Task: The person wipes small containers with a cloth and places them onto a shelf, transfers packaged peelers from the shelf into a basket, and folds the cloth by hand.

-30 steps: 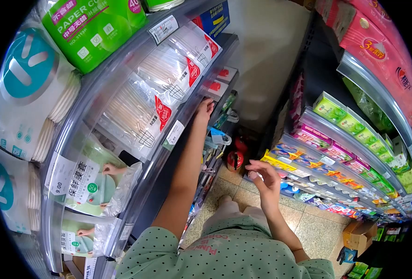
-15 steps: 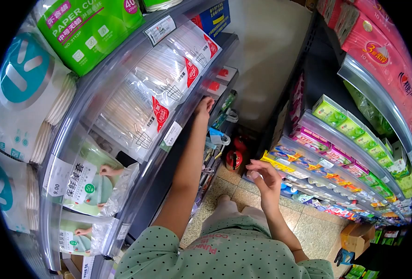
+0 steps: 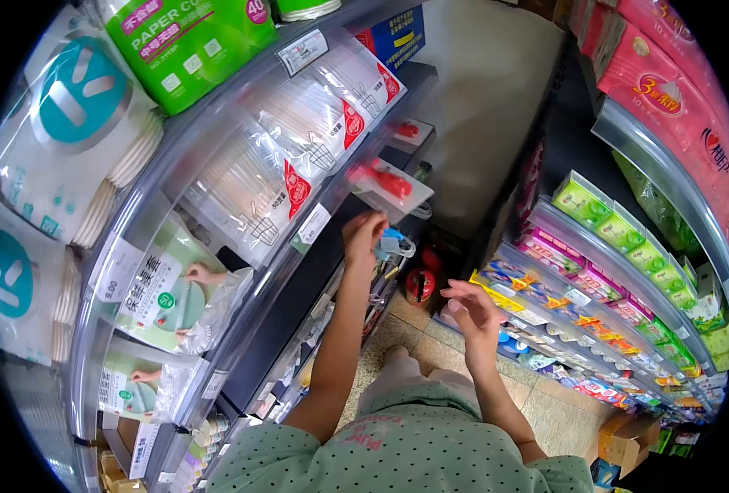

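1. Here, the left grip (image 3: 366, 236) is clenched on the near edge of a flat white package with a red middle (image 3: 393, 186), which juts just beyond its fingertips.
2. Up and left of that grip lie clear plastic bags of pale sticks (image 3: 245, 182).
3. The right grip (image 3: 474, 308) is released, half-curled, near a glossy red rounded object (image 3: 419, 285) to its left.

The left hand (image 3: 366, 236) has come back along the dark shelf (image 3: 278, 345) toward the body, and the nearer red-and-white pack (image 3: 392, 185) now juts past that shelf's front edge
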A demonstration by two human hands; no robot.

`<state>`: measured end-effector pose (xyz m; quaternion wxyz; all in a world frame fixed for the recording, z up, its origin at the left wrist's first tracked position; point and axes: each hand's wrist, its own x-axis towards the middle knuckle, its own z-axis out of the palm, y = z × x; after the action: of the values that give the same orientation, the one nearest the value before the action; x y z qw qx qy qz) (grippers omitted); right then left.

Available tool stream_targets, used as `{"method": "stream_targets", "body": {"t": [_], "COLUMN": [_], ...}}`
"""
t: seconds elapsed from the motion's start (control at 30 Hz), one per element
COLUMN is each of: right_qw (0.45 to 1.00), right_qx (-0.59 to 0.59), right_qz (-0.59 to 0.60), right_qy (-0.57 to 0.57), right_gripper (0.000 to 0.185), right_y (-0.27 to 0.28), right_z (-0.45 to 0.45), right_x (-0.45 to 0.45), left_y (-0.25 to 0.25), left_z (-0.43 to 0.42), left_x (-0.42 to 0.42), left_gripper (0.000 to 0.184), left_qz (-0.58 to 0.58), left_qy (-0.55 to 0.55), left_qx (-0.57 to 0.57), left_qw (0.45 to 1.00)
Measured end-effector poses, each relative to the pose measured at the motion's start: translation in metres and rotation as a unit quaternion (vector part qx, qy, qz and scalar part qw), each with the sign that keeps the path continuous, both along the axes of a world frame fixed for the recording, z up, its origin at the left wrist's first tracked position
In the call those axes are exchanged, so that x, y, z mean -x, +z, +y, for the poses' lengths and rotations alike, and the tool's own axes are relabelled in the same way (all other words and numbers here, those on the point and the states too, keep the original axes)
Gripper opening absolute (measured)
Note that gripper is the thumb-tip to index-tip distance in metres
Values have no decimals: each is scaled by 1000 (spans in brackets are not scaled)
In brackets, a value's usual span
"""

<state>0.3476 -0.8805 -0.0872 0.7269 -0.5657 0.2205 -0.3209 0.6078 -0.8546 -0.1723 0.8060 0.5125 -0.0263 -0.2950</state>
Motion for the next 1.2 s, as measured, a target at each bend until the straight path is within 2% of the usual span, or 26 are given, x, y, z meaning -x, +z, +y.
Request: {"method": "stream_targets", "body": {"t": [0.13,0.23,0.33,0.47,0.63,0.73,0.83,0.93,1.1,1.2], "right_qw": [999,995,997,999,997,992,979,967,952,944], "right_qx": [47,96,20,-13,-55,-57,-146,-178,-166,-142], "right_qz": [-9,-20,-11,-34,5,-12,8,12,-13,-26], "right_qy": [-5,-22,-76,-5,61,114,141,182,257,298], "right_gripper": [27,29,31,39,33,32,32,32,34,34], "right_y": [-7,-18,-12,-26,-21,-19,-16,-24,-20,-23], "right_z": [-10,-19,-17,-29,-32,-34,-33,-31,-16,-4], "right_x": [1,4,14,41,80,107,131,151,161,157], "left_y": [7,20,33,44,61,66,68,64,76,85], "left_z": [44,76,100,123,137,144,156,170,197,214], "left_x": [44,83,117,160,219,253,284,312,349,372], "left_gripper": [8,8,8,8,9,8,8,9,8,8], "left_qz": [11,36,11,0,-30,-45,-52,-77,-110,-90], "left_qy": [-66,-77,-77,-70,-60,-46,-29,-11,44,108], "left_qx": [1,11,-20,0,8,1,-9,9,-19,-34], "left_qw": [998,996,997,998,998,998,998,997,993,989]}}
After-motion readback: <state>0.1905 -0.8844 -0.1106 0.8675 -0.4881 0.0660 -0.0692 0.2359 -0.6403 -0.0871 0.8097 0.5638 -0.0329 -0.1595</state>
